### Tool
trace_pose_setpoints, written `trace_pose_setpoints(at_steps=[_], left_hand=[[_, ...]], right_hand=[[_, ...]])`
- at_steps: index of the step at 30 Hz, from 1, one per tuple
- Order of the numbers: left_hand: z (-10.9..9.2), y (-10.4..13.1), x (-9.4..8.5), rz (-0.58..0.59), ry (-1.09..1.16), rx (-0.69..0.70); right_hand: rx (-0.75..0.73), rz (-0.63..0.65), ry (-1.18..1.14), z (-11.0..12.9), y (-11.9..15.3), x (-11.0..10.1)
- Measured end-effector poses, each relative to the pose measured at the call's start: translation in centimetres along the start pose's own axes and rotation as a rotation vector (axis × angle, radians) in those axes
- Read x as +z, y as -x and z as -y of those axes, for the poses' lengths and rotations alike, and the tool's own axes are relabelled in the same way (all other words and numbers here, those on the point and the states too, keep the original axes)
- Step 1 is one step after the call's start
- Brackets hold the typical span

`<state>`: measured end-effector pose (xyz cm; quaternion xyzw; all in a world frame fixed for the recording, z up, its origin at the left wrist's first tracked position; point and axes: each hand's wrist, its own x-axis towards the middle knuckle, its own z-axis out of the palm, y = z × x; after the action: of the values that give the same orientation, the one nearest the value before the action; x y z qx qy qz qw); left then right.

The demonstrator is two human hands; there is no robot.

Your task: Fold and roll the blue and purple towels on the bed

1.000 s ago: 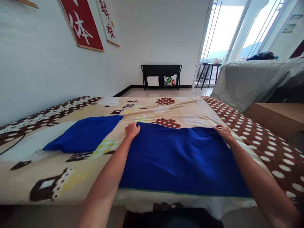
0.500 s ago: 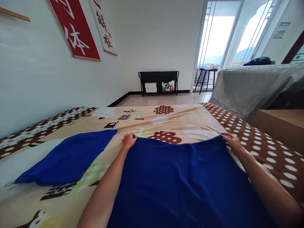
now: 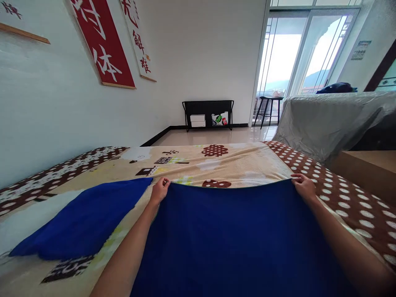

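A large dark blue cloth (image 3: pixel 235 239) fills the lower middle of the view, its far edge stretched between my two hands. My left hand (image 3: pixel 161 189) pinches its far left corner, and my right hand (image 3: pixel 303 186) pinches the far right corner. The cloth looks smooth, with its far edge sagging slightly in the middle. To the left, a second blue cloth piece (image 3: pixel 83 218) lies on the patterned blanket (image 3: pixel 247 159), apart from my left hand. The near end of the large cloth runs out of view.
A low black rack (image 3: pixel 208 108) stands by the far wall. At the right are a plastic-covered piece of furniture (image 3: pixel 321 119), a cardboard box (image 3: pixel 365 169) and, farther back, a black stool (image 3: pixel 269 109). Scrolls hang on the left wall.
My left hand has moved slightly left with its corner, and the large cloth's far edge is tauter and its folds are smoothed out. The camera view has tilted up a little.
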<state>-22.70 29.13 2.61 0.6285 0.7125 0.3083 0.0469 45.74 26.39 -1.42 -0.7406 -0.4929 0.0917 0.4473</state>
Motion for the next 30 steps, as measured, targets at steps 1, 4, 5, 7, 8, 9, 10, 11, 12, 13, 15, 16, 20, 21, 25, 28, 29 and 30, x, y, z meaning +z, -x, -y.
trace_pose_setpoints(at_steps=[1, 4, 5, 7, 8, 9, 10, 11, 12, 13, 15, 16, 20, 21, 25, 28, 29, 30], left_hand=[[0.2, 0.1, -0.1, -0.004, 0.002, 0.003], [0.8, 0.3, -0.1, -0.004, 0.0, 0.007], [1.0, 0.3, 0.0, 0.0, -0.004, 0.007], [1.4, 0.2, 0.2, 0.013, -0.019, 0.01], [1.6, 0.2, 0.3, 0.021, -0.029, 0.015], [1.8, 0.1, 0.3, 0.029, -0.041, 0.022], [1.9, 0.0, 0.3, 0.037, -0.055, 0.033], [2.1, -0.2, 0.2, 0.044, -0.07, 0.047], [2.2, -0.3, 0.2, 0.052, -0.086, 0.062], [2.4, -0.4, 0.1, 0.059, -0.103, 0.077], [2.6, -0.6, 0.1, 0.071, -0.137, 0.103], [2.7, -0.7, 0.2, 0.076, -0.155, 0.111], [2.9, -1.1, 0.9, 0.095, -0.221, 0.118], [2.9, -1.2, 1.2, 0.103, -0.236, 0.115], [2.7, -1.3, 1.7, 0.145, -0.308, 0.09], [2.0, -1.0, 1.4, 0.139, -0.374, 0.036], [1.6, -0.8, 1.1, 0.121, -0.397, 0.015], [1.0, -0.6, 0.9, 0.097, -0.419, -0.004]], right_hand=[[-0.012, -0.018, 0.024, 0.1, -0.1, 0.3], [-0.048, -0.053, 0.09, 0.2, 0.0, 1.3], [-0.063, -0.063, 0.113, 0.3, 0.0, 1.8], [-0.095, -0.083, 0.165, 0.5, 0.0, 2.5], [-0.113, -0.092, 0.193, 0.7, -0.1, 2.9], [-0.133, -0.099, 0.224, 0.8, -0.1, 3.1], [-0.155, -0.102, 0.257, 0.9, -0.3, 3.4], [-0.182, -0.099, 0.291, 1.0, -0.4, 3.6], [-0.213, -0.088, 0.324, 1.1, -0.5, 3.8], [-0.249, -0.07, 0.357, 1.1, -0.6, 4.0], [-0.316, -0.027, 0.418, 1.1, -0.8, 4.5], [-0.34, -0.008, 0.446, 1.0, -1.0, 4.8], [-0.355, 0.021, 0.538, 0.0, -1.6, 5.7], [-0.349, 0.028, 0.556, -0.3, -1.7, 5.9], [-0.326, 0.07, 0.611, -0.8, -1.8, 6.1], [-0.305, 0.044, 0.66, 0.1, -1.0, 5.5], [-0.297, 0.013, 0.679, 0.6, -0.5, 5.1], [-0.292, -0.022, 0.695, 1.2, 0.0, 4.7]])
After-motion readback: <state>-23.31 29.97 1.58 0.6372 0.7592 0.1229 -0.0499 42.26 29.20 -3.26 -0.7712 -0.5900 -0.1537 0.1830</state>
